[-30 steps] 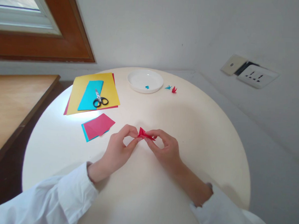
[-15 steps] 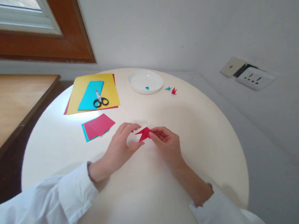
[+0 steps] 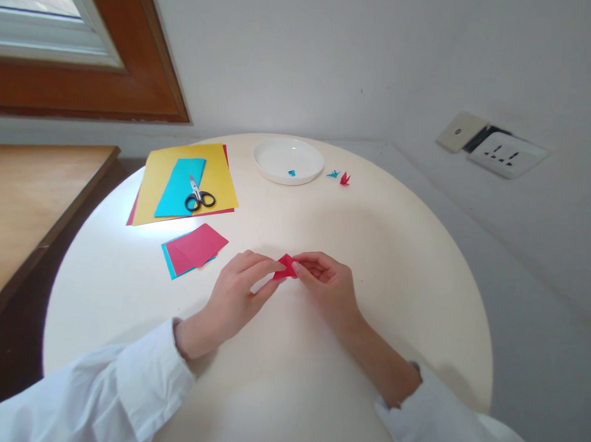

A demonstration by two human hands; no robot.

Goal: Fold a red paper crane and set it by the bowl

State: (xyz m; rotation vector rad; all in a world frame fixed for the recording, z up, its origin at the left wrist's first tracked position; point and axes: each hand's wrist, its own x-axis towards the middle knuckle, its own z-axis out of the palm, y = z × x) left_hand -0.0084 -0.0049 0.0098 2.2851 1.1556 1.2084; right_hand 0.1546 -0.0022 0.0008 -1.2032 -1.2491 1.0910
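Between my two hands is a small piece of folded red paper (image 3: 286,265), held a little above the round table. My left hand (image 3: 239,287) pinches its left side between thumb and fingers, which hide part of the folds. On the right side, my right hand (image 3: 328,283) grips it with thumb and index finger, the other fingers curled behind. Left of my left hand lies a small stack of cut paper sheets (image 3: 197,247), red on top and blue below.
A white round table (image 3: 275,393) bears scissors (image 3: 199,195) on folded blue paper (image 3: 177,187) atop yellow sheets (image 3: 221,173). Farther back stand a white plate (image 3: 274,161) with a blue scrap (image 3: 292,173), a blue paper crane (image 3: 333,174) and a red paper crane (image 3: 345,179).
My left fingers and thumb have closed onto the left side of the red paper, where they were apart around it before. Its pointed left ends are now covered. My right hand keeps its hold.
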